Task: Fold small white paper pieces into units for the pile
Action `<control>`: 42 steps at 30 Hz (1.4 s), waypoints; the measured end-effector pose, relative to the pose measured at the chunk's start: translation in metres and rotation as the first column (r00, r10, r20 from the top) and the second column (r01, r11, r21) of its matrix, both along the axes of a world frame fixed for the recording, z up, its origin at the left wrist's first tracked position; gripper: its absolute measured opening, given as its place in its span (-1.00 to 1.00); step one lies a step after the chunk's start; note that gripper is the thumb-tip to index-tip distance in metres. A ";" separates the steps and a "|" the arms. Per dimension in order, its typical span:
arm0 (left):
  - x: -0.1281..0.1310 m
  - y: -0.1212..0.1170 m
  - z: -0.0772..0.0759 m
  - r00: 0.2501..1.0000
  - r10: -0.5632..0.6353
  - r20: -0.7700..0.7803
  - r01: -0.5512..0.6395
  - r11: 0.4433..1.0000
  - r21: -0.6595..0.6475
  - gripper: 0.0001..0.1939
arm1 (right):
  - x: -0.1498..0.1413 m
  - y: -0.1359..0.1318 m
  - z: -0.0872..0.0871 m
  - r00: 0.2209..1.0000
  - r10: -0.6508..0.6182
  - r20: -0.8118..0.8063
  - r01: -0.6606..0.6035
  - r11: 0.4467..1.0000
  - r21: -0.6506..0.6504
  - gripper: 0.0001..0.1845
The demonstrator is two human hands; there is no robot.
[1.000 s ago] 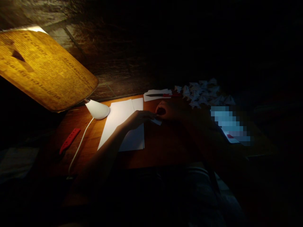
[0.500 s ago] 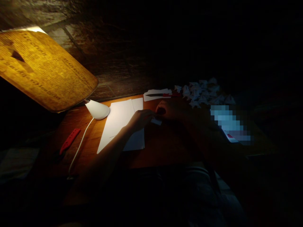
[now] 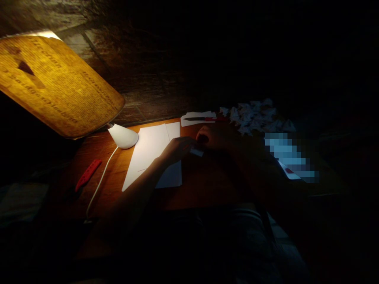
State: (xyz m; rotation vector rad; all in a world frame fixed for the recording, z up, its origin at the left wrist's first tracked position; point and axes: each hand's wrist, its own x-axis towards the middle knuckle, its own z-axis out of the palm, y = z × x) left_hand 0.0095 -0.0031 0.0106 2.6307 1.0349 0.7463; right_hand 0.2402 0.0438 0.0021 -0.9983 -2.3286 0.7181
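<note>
White folded paper pieces (image 3: 254,116) lay heaped, flat sheets (image 3: 148,152) lay nearby, and the curled left hand (image 3: 177,150) and right hand (image 3: 216,137) pinched a small paper slip (image 3: 197,152).

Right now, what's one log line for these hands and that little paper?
left hand: pinching small white paper piece | right hand: pinching same piece | nearby: white paper sheets, folded paper pile, red-handled knife

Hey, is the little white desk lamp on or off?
On: the white desk lamp throws bright light over the white paper sheets and wooden table around it, while the room beyond is dark.
</note>
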 end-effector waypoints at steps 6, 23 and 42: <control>0.002 -0.001 0.000 1.000 0.016 0.022 -0.016 1.000 -0.012 -0.73 | -0.002 0.000 -0.002 1.000 -0.017 -0.012 0.017 1.000 0.006 -0.89; 0.002 0.003 0.000 0.993 0.008 0.118 0.003 0.995 -0.096 -0.86 | -0.001 0.005 -0.008 1.000 0.005 0.008 -0.005 0.999 0.041 -0.86; 0.015 0.005 -0.007 0.973 0.173 0.153 -0.150 0.977 -0.150 -0.79 | -0.001 0.006 -0.008 1.000 -0.007 -0.002 0.007 1.000 0.005 -0.83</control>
